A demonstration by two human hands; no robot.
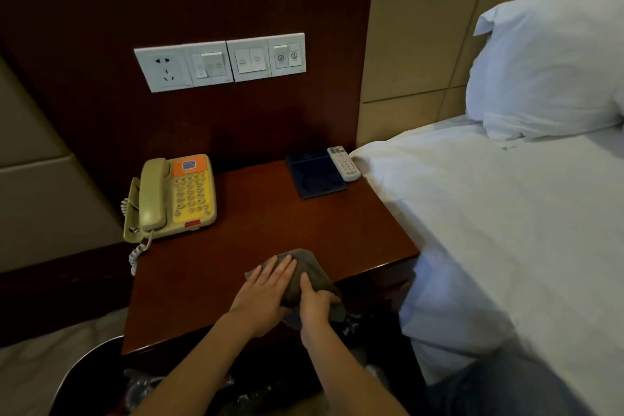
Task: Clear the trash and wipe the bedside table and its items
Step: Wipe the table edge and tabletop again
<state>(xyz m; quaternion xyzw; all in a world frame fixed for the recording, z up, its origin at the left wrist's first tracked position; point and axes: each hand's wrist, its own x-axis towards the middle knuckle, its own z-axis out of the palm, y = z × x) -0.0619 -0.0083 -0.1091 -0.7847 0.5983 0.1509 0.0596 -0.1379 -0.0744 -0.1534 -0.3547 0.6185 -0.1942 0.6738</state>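
Grey cloth (305, 275) lies at the front edge of the brown bedside table (256, 223), the left hand (266, 290) pressing flat on it with straight fingers, the right hand (315, 306) curled round its near end, the phone (175, 196) and remote (343, 163) sitting farther back.

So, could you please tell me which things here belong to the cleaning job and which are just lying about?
Part of the job: cloth, pressed by the left hand and gripped by the right hand; bedside table; telephone; remote control; dark tray; trash bin.
Just lying about: bed; pillow; wall switch panel.
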